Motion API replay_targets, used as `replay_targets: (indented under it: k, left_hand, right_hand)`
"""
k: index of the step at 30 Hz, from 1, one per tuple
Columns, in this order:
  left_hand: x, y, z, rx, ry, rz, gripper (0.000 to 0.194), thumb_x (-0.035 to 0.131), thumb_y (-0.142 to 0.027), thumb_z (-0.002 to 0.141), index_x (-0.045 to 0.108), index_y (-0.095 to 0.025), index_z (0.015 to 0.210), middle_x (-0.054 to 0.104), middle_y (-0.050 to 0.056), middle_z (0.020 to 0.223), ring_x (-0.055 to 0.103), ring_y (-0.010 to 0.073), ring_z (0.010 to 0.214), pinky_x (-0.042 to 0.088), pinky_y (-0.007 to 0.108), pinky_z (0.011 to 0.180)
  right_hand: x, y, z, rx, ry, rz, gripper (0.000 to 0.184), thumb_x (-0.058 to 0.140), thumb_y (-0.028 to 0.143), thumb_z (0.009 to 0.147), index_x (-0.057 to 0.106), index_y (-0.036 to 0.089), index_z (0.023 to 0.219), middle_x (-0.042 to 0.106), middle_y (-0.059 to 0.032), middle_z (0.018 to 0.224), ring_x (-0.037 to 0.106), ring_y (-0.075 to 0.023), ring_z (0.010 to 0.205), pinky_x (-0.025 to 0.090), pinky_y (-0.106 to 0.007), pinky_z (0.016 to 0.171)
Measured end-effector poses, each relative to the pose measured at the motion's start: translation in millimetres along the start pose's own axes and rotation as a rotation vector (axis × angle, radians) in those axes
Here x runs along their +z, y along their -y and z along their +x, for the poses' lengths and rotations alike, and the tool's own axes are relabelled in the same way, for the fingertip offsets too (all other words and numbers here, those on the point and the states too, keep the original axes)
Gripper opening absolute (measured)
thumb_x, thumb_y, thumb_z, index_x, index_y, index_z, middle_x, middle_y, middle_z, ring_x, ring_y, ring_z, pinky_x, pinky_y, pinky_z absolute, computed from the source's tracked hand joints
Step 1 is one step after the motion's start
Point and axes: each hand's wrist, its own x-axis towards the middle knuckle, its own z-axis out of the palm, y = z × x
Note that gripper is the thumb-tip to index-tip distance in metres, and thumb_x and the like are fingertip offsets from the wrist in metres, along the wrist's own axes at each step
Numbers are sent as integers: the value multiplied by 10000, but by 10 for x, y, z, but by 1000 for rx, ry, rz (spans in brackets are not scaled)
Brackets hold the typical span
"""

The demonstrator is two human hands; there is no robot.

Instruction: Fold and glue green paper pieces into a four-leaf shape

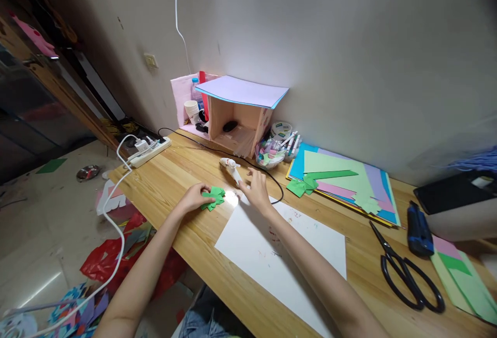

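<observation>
Held green paper (215,196) pinched in the left hand (193,197), partly covered by the grip, inward from the front edge of the tabletop (194,169). Had the right hand (257,189) half curled at the white glue gun (232,168), nearer the back edge; could not tell touching from grasping. Saw a white sheet (252,250) partly hidden beneath the right forearm (310,261).

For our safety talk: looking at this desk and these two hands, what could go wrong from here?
1. The right hand is right by the glue gun; if hot, which the picture can't show, it might burn fingers.
2. The black cord curls beside the right wrist, so an arm movement could snag it.
3. The left hand pinches a green paper cutout, which may crease.
</observation>
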Motion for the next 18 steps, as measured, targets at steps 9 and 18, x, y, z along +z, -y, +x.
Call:
replay_targets:
  k: [9,18]
  left_hand:
    - [297,-898,-276,516,-67,123,76,522,-220,750,583,-181,776,561,14,753,497,133,696,384,239,638]
    - [911,-1524,-150,875,-191,285,358,591,-271,743,534,-223,1093,495,108,1124,452,253,1041,361,393,875]
  right_hand:
    - [-777,100,-306,428,539,464,516,347,571,810,597,135,693,563,-38,566,479,-113,462,341,-243,464]
    - [-1443,-126,-311,450,241,588,288,560,424,704,481,166,602,512,9,546,423,-83,449,301,-207,404]
